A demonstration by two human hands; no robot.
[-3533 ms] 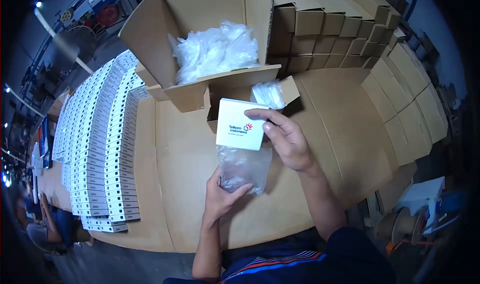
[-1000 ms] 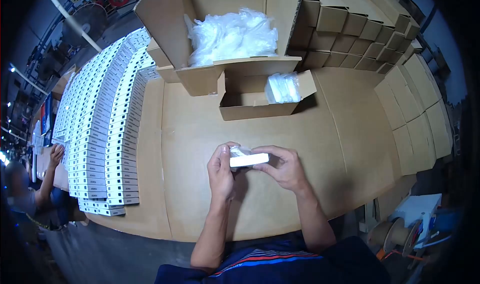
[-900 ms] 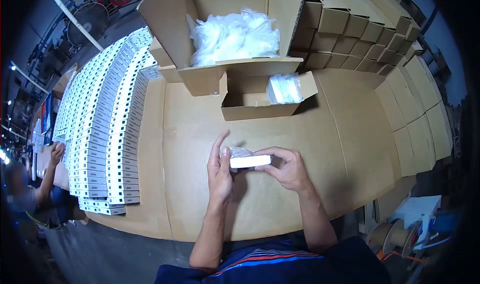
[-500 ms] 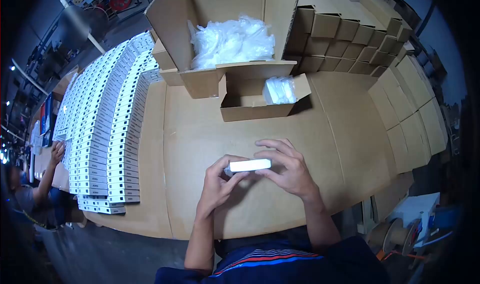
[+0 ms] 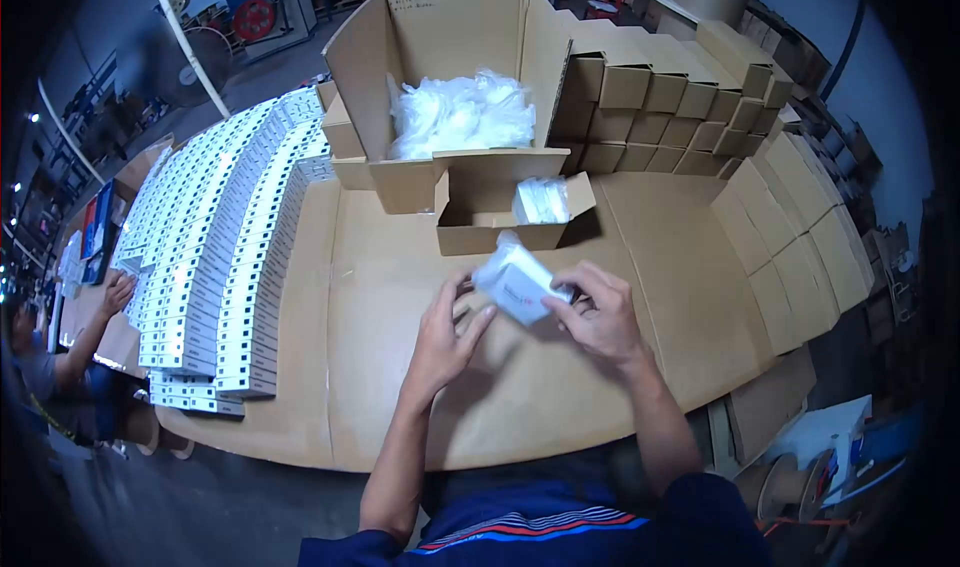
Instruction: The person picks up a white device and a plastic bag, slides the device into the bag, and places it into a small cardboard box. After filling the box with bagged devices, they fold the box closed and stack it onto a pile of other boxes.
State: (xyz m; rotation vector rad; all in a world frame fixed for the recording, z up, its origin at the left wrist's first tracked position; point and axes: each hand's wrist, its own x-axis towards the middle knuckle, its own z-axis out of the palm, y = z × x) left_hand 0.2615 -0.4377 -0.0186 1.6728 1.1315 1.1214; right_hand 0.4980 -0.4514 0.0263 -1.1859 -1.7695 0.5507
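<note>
A small white box in a clear plastic bag (image 5: 515, 285) is tilted above the cardboard-covered table. My right hand (image 5: 603, 317) pinches its right end between thumb and fingers. My left hand (image 5: 447, 332) is at its left side, thumb and fingers apart, the fingertips near the bag's edge. Just beyond stands an open small carton (image 5: 480, 237) with bagged white boxes (image 5: 541, 201) at its right end. Behind it, a large open carton (image 5: 405, 182) holds a heap of clear plastic bags (image 5: 465, 115).
Long rows of stacked white boxes (image 5: 200, 237) cover the table's left side. Brown cartons (image 5: 680, 97) are piled at the back right, with more cartons (image 5: 790, 252) on the right edge. A co-worker's hand (image 5: 117, 292) is at the far left. Spools (image 5: 790, 482) stand at lower right.
The bagged box has turned from edge-on to showing its broad face and risen slightly. My left hand's fingers have loosened. The whole view has shifted, with the large carton now lower.
</note>
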